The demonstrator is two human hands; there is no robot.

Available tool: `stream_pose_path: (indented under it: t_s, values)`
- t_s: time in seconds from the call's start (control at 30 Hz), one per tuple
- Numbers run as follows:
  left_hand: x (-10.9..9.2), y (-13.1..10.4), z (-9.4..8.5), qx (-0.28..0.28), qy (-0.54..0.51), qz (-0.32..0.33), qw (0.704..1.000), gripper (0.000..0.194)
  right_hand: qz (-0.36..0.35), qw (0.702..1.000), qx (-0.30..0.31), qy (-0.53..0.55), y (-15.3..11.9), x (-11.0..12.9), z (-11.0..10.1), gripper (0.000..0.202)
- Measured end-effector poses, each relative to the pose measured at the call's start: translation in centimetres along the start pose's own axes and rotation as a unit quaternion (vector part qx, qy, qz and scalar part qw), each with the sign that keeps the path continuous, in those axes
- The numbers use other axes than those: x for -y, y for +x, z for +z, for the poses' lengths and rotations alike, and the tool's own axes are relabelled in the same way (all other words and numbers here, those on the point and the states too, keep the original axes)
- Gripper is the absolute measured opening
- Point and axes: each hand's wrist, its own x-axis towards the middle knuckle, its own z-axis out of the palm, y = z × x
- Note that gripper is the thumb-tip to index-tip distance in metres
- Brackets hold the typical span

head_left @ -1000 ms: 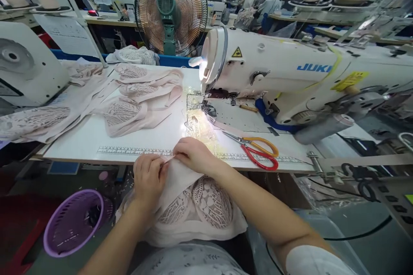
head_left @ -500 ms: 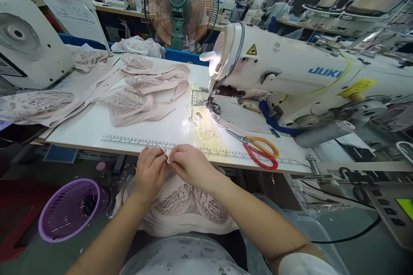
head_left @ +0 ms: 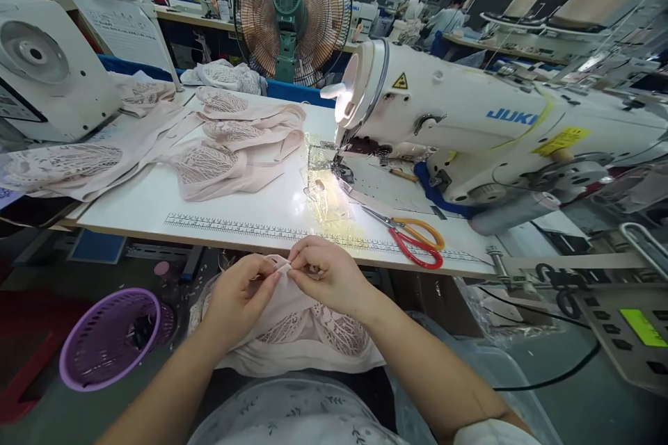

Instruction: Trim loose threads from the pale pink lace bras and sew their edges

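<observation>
A pale pink bra with lace cups (head_left: 339, 330) lies across my lap, just below the table's front edge. My left hand (head_left: 243, 299) pinches a narrow upper part of it between thumb and fingertips. Close beside it, my right hand (head_left: 326, 274) grips the same part, and a short bit of fabric stretches between the two. A small loop of strap shows above the left fingertips. On the table beyond lie more lace bras (head_left: 211, 167) of the same pink.
A white sewing machine (head_left: 443, 111) stands on the table (head_left: 136, 208), its lamp lit. Red-and-orange-handled scissors (head_left: 415, 240) lie by the printed ruler strip (head_left: 234, 226). Behind is a fan (head_left: 292, 14); a purple basket (head_left: 112, 341) stands on the floor at left.
Both hands have turned and come slightly down and right, with fingers more raised. More of the pinched fabric and a strap loop now show between them. The view has shifted slightly.
</observation>
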Motion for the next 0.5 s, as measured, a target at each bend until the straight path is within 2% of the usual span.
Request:
stream_pose_path:
  t_s: [0.2,0.4,0.5]
  values:
    - [-1.0,-0.1,0.2,-0.026,-0.049,-0.058,0.997,0.014,0.016,1.000,-0.020,-0.003,-0.3,0.3,-0.3,0.010]
    - [-1.9,0.2,0.2,-0.031,-0.042,-0.057,0.997,0.012,0.132,0.990,0.004,0.043,-0.7,0.2,-0.1,0.012]
    - [-2.1,0.3,0.1,-0.028,-0.036,-0.045,0.998,0.012,0.143,0.989,0.006,0.041,-0.8,0.2,-0.1,0.012]
